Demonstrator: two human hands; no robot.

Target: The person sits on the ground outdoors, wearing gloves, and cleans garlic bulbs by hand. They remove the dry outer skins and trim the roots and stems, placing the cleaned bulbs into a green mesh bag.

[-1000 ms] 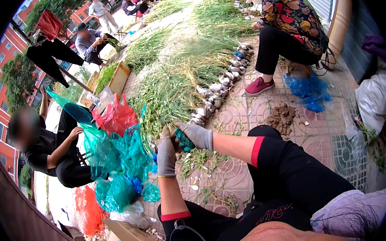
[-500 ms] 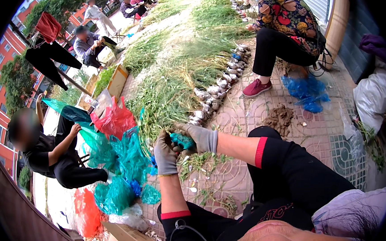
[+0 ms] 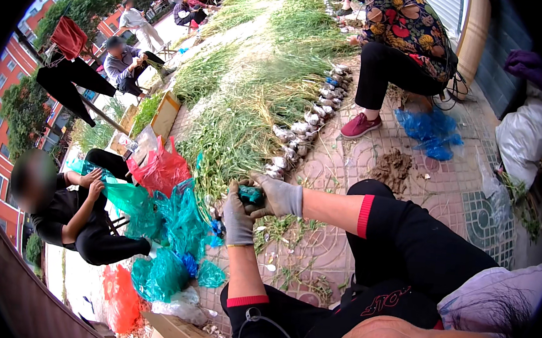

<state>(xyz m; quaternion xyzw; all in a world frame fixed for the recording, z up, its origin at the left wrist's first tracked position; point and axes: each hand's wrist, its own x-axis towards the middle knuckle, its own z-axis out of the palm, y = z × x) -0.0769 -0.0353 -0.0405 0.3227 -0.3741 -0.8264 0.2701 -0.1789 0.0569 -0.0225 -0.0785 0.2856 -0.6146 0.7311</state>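
Both my hands wear grey gloves and meet in front of me at the near end of the garlic pile. A small dark-teal bundle (image 3: 251, 196), apparently crumpled plastic, sits between them; what it wraps, if anything, is hidden. My left hand (image 3: 238, 220) closes on its left side. My right hand (image 3: 280, 196) grips it from the right, thumb and fingers on either side. Just beyond my hands, garlic bulbs (image 3: 300, 128) lie in a row along the right edge of a long heap of green and straw-coloured stalks (image 3: 236, 126).
Teal plastic bags (image 3: 182, 222) and a red bag (image 3: 161, 169) lie at left, beside a seated person (image 3: 85, 219) handling green plastic. A cardboard box (image 3: 181, 333) stands near left. Another person (image 3: 405, 46) squats far right by a blue bag (image 3: 430, 133) and soil (image 3: 392, 168).
The teal bundle shows smaller and darker between my hands, and my left hand has shifted slightly right. The person at left has brought their hands together on the green plastic.
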